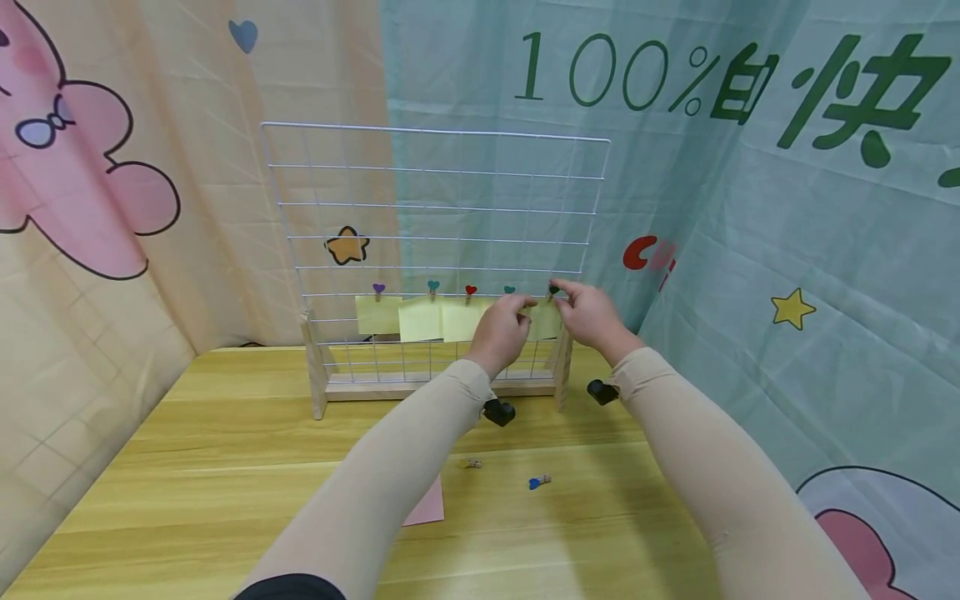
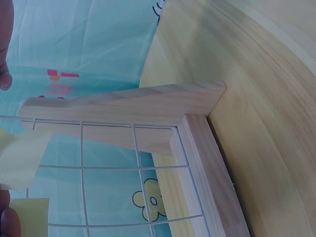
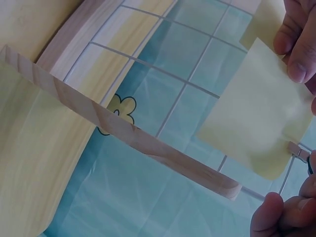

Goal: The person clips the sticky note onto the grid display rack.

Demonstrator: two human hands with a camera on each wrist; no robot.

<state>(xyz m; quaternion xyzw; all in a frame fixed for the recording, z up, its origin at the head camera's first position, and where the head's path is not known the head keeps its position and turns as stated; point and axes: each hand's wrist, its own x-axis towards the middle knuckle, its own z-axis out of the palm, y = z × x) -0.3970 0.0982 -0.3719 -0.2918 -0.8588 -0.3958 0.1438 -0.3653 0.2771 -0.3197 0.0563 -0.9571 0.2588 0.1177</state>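
My right hand [image 1: 591, 315] pinches a small wooden clothespin with a dark heart [image 1: 553, 290] at the top of the rightmost yellow sticky note [image 1: 546, 320]. The clothespin's wooden tip [image 3: 296, 150] overlaps that note's corner in the right wrist view. My left hand [image 1: 498, 335] holds the same note near its other upper corner, thumb and finger at the edge. Behind them stands a white wire grid rack [image 1: 442, 171] on wooden feet. More yellow notes [image 1: 420, 320] hang from it in a row, under clips with purple, teal and red hearts.
On the table [image 1: 202, 467] in front of the rack lie a clothespin with a blue heart [image 1: 538, 482] and a yellowish one [image 1: 470, 463]. A pink paper [image 1: 427, 507] shows partly from under my left forearm. Printed curtains [image 1: 750, 333] surround the table at the back and sides.
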